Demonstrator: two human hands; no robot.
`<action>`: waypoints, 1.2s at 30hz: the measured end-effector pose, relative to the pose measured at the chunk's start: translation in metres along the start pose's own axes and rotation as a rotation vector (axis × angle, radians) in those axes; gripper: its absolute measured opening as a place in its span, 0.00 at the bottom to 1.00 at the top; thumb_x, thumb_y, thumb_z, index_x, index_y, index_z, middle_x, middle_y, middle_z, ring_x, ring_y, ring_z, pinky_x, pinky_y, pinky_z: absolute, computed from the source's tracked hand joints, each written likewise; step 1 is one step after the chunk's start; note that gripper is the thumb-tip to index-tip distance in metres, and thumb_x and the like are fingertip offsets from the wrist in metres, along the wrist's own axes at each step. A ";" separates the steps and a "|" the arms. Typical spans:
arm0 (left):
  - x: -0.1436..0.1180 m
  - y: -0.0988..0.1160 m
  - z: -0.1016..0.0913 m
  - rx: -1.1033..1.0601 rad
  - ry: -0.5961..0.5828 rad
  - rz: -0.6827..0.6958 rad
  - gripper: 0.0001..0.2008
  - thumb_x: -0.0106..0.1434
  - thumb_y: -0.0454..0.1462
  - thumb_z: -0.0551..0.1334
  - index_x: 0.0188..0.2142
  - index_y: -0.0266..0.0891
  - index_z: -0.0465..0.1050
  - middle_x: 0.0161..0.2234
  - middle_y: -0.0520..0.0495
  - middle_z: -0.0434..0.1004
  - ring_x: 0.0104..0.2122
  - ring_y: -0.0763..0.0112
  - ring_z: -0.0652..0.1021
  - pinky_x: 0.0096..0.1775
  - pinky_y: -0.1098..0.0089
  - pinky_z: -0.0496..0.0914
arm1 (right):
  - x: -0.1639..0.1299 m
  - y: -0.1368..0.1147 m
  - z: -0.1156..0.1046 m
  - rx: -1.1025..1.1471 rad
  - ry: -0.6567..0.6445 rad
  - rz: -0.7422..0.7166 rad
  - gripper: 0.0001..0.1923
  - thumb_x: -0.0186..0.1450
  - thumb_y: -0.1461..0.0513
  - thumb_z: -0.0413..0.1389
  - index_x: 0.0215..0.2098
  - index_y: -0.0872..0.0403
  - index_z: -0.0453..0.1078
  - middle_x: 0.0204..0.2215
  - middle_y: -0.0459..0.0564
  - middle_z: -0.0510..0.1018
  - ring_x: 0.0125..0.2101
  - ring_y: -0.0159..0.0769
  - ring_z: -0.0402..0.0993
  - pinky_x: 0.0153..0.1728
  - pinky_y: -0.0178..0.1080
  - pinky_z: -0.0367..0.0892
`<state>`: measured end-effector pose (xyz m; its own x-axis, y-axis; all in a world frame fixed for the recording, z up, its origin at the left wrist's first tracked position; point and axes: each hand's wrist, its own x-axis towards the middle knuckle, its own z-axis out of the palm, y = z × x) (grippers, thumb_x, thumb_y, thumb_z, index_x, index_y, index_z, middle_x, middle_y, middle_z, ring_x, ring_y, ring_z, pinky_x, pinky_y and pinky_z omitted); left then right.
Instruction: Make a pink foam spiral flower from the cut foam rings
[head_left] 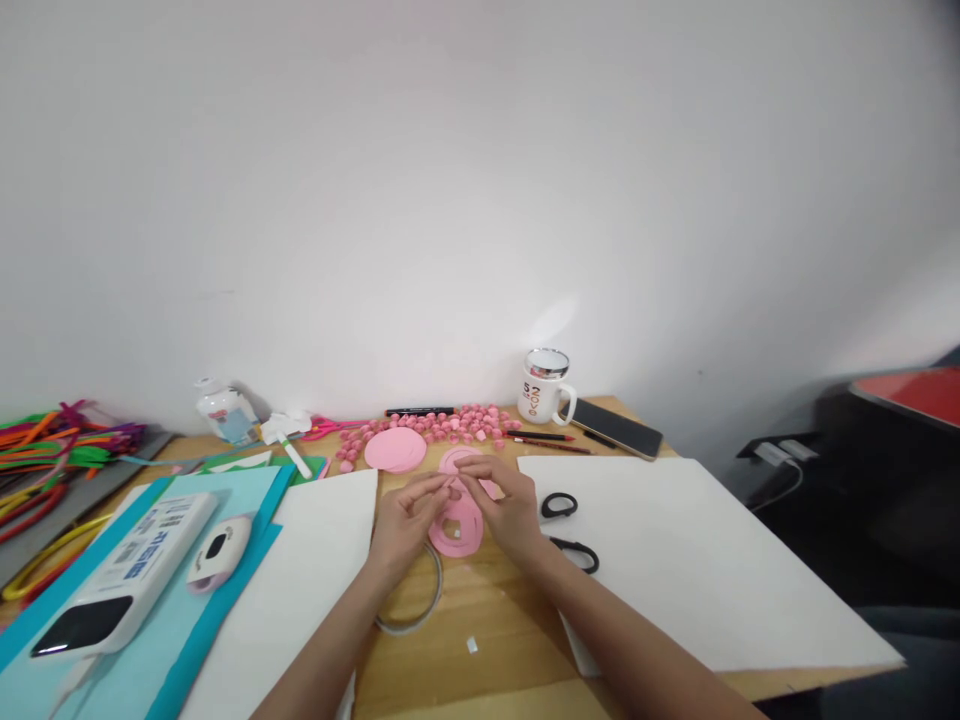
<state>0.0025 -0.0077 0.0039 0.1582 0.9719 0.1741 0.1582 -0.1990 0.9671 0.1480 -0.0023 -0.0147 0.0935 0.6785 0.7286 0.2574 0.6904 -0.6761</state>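
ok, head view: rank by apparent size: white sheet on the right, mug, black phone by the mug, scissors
1. white sheet, clearly largest
2. black phone
3. scissors, about the phone's length but partly hidden by the right arm, so unsure
4. mug, farthest back, which shrinks it

Pink paper spiral strip (pixel 459 525), cut from a disc, flat thin paper, coils hanging loose. Its outer end is pinched between the fingertips of left hand (pixel 405 520) and right hand (pixel 504 500), held just above the wooden tabletop; lower coils sag down and touch or nearly touch the wood, cannot tell which. Upper loop lies flat behind the right hand, partly hidden. The spiral sits at the desk centre, between two white sheets.
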 end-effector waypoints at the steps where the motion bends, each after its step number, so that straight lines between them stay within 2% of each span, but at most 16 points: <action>1: 0.000 0.000 0.000 0.020 0.021 0.001 0.11 0.53 0.40 0.61 0.33 0.39 0.78 0.35 0.45 0.79 0.42 0.60 0.74 0.46 0.63 0.66 | 0.001 0.000 0.000 0.031 -0.002 0.056 0.05 0.58 0.65 0.54 0.29 0.53 0.71 0.31 0.51 0.78 0.34 0.36 0.74 0.37 0.41 0.69; 4: 0.001 0.001 -0.001 0.053 0.039 0.013 0.10 0.53 0.41 0.61 0.31 0.39 0.78 0.29 0.47 0.80 0.40 0.60 0.75 0.46 0.64 0.66 | 0.001 0.001 -0.001 0.137 -0.022 0.229 0.03 0.57 0.63 0.55 0.28 0.54 0.71 0.31 0.51 0.78 0.34 0.37 0.74 0.35 0.40 0.71; 6: 0.001 0.003 0.000 0.048 0.035 0.022 0.10 0.53 0.40 0.61 0.32 0.40 0.78 0.28 0.48 0.80 0.39 0.61 0.75 0.45 0.65 0.66 | 0.001 0.001 -0.001 0.199 -0.036 0.321 0.04 0.56 0.63 0.56 0.28 0.54 0.72 0.31 0.51 0.78 0.34 0.37 0.75 0.35 0.40 0.71; 10: 0.000 0.005 0.000 0.033 0.030 0.011 0.10 0.53 0.40 0.61 0.32 0.40 0.78 0.30 0.48 0.80 0.37 0.63 0.76 0.44 0.66 0.66 | 0.003 0.001 -0.001 0.311 -0.040 0.449 0.03 0.54 0.62 0.58 0.26 0.55 0.72 0.31 0.51 0.78 0.33 0.37 0.75 0.37 0.40 0.70; 14: 0.001 0.003 0.000 0.037 0.020 0.004 0.10 0.53 0.40 0.60 0.32 0.39 0.78 0.27 0.48 0.79 0.36 0.62 0.76 0.43 0.66 0.67 | 0.006 0.002 -0.001 0.428 -0.006 0.547 0.08 0.50 0.62 0.61 0.29 0.56 0.71 0.29 0.50 0.79 0.29 0.36 0.75 0.33 0.40 0.71; 17: 0.001 0.002 -0.001 0.042 0.012 0.003 0.10 0.54 0.40 0.60 0.30 0.38 0.78 0.26 0.48 0.79 0.35 0.63 0.76 0.42 0.66 0.67 | 0.006 0.006 -0.001 0.485 0.016 0.578 0.10 0.48 0.62 0.62 0.29 0.56 0.71 0.27 0.50 0.79 0.28 0.35 0.75 0.30 0.38 0.71; 20: 0.002 0.002 -0.001 0.046 0.016 0.002 0.10 0.53 0.40 0.61 0.29 0.38 0.78 0.25 0.49 0.78 0.34 0.63 0.76 0.42 0.67 0.67 | 0.005 0.010 -0.001 0.473 0.005 0.586 0.08 0.47 0.63 0.63 0.26 0.56 0.72 0.25 0.48 0.78 0.25 0.33 0.74 0.28 0.36 0.70; 26: 0.001 0.002 -0.001 0.040 0.024 -0.010 0.10 0.54 0.40 0.60 0.27 0.37 0.77 0.26 0.48 0.79 0.35 0.63 0.76 0.43 0.67 0.67 | 0.006 0.013 -0.002 0.475 -0.077 0.604 0.06 0.45 0.62 0.64 0.21 0.55 0.72 0.17 0.44 0.75 0.19 0.29 0.69 0.23 0.33 0.67; 31: 0.001 0.002 -0.001 0.021 0.031 -0.022 0.11 0.53 0.41 0.60 0.29 0.36 0.77 0.28 0.47 0.79 0.34 0.64 0.76 0.40 0.68 0.69 | 0.007 0.014 -0.004 0.472 -0.092 0.690 0.07 0.43 0.62 0.65 0.21 0.55 0.74 0.20 0.45 0.77 0.22 0.30 0.71 0.27 0.34 0.67; 36: 0.001 0.001 -0.002 0.021 0.056 0.000 0.10 0.53 0.41 0.60 0.27 0.36 0.77 0.27 0.48 0.79 0.33 0.65 0.76 0.39 0.69 0.69 | 0.008 0.015 -0.005 0.482 -0.124 0.742 0.08 0.44 0.59 0.64 0.23 0.54 0.75 0.23 0.47 0.78 0.26 0.34 0.72 0.32 0.36 0.67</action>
<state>0.0012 -0.0063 0.0054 0.1036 0.9773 0.1846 0.1792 -0.2009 0.9631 0.1577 0.0122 -0.0181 -0.0368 0.9955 0.0871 -0.2625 0.0745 -0.9620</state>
